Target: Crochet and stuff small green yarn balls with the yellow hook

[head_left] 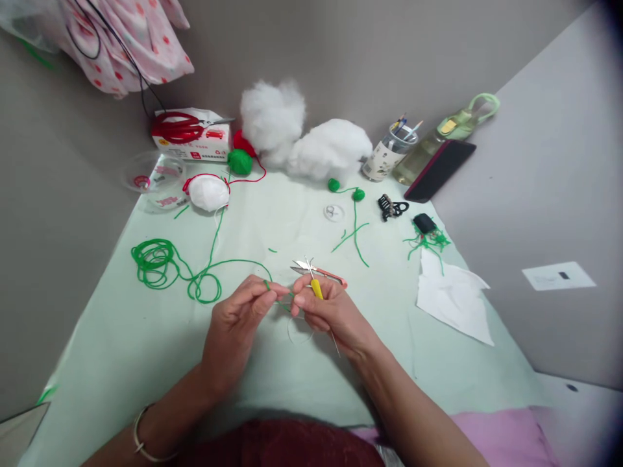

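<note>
Near the front middle of the table my two hands almost meet. My left hand [242,312] pinches green yarn [243,261], which crosses its forefinger and runs back to a loose coil [153,259] at the left. My right hand [327,310] is closed round a crochet hook [316,289] with a yellow handle, its metal tip pointing up and away. Its fingertips also pinch the green strand between the hands. A thin pale loop [299,338] hangs below them; its material is unclear. Just beyond my right hand lie thread snips [326,272] with orange-red handles.
White stuffing [331,149] sits at the back wall. Red-handled scissors [180,126] rest on a box [195,150], near a green yarn ball [240,162] and white yarn ball [208,193]. At right are a pen cup [387,155], bottle [418,152], phone [440,170], hair clip [392,207] and paper [452,298].
</note>
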Available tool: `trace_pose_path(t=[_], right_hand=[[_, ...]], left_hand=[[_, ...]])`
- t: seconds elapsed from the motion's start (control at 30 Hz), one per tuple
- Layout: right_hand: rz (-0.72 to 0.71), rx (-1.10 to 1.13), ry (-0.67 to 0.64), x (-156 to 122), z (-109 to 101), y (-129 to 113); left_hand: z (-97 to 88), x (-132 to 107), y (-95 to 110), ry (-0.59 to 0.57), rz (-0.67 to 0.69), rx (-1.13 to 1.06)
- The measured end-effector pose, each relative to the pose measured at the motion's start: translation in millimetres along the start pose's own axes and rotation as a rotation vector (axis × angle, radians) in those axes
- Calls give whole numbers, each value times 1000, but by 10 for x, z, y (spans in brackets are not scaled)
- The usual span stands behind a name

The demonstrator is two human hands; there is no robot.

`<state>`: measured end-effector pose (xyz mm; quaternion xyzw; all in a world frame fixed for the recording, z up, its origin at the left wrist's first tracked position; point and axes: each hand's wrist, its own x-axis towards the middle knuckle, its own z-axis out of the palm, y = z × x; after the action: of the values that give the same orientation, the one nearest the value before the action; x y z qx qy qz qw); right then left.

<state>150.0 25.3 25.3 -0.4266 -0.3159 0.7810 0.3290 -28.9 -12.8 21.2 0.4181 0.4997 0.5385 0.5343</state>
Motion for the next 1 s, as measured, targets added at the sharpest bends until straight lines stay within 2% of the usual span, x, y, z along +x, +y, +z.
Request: trace_pose_path(t=[0.07, 0.13, 0.23, 0.3, 0.43, 0.6, 0.7, 0.87, 1.0], right_hand=[[-9, -72, -19, 0, 9, 18], [5, -113, -67, -12, 29, 41], [47, -139, -151, -38, 76, 71], [58, -149, -163, -47, 101, 80], [14, -97, -44, -24, 87, 65], [-109, -102, 114, 11, 33, 64], [-159, -128, 176, 3, 44, 101], [-203, -193, 233, -23, 89, 144], [-245, -197, 248, -27, 112, 147]], left_hand=[[-15, 15, 17, -1, 108, 102], [-22, 38, 10, -11, 149, 143], [-17, 86, -33, 7, 128, 144], [-12, 118, -59, 28, 107, 134], [-20, 138, -63, 61, 126, 195], [-31, 123, -88, -53, 197, 297], [-25, 138, -139, -51, 215, 306], [1, 155, -157, -3, 192, 272], [10, 140, -141, 12, 89, 203]])
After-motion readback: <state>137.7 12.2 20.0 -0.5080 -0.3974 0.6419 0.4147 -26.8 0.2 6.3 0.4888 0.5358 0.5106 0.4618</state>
